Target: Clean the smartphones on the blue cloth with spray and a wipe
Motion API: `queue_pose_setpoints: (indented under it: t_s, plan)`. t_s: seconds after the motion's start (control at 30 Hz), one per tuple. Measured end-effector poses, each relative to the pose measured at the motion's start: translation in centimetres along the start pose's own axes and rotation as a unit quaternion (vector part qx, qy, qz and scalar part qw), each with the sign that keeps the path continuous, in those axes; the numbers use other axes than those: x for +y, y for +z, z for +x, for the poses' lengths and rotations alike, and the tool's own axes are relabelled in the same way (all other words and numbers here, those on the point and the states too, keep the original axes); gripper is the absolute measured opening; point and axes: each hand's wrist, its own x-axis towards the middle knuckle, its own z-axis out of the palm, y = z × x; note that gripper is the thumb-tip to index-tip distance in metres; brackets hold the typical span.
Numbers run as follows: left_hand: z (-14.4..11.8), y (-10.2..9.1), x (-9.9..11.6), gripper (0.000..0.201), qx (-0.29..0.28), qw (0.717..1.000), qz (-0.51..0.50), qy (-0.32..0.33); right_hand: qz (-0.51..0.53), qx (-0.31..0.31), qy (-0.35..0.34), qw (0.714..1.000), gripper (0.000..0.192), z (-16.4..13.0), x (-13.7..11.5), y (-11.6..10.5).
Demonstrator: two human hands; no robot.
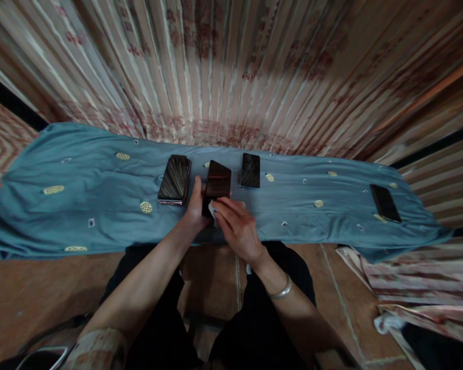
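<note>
My left hand point(197, 206) grips a dark smartphone point(218, 179) by its lower left side, its glossy screen facing up toward me. My right hand point(239, 226) pinches a small white wipe point(212, 209) against the lower part of this phone. Whether the wipe is paper or cloth cannot be made out. Left of my hands lies a stack of smartphones point(174, 179), black screen up on top. Another black smartphone point(250, 170) rests just beyond my right hand, and one more phone point(386, 203) lies far to the right.
A blue-green cloth point(111, 180) with yellow pineapple prints covers the long narrow table. Pleated floral curtains point(224, 77) hang right behind it. My legs are at the near edge, above a tiled floor point(332, 288).
</note>
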Motion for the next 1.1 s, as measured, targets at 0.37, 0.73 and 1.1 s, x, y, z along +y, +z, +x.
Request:
queue_pose_setpoints:
  t_s: [0.37, 0.73, 1.1]
  plan:
    - [-1.4, 0.3, 0.4, 0.085, 0.031, 0.998, 0.048, -0.033, -0.094, -0.05, -0.095, 0.99, 0.039, -0.4, -1.0, 1.0]
    - [-2.0, 1.0, -1.1, 0.062, 0.011, 0.999, -0.028, -0.025, -0.113, 0.004, -0.063, 0.992, 0.038, 0.4, 0.2, 1.1]
    - [-2.1, 1.4, -1.9, 0.053, 0.012, 0.997, -0.066, -0.032, -0.125, 0.019, -0.034, 0.991, 0.038, 1.2, 1.9, 0.8]
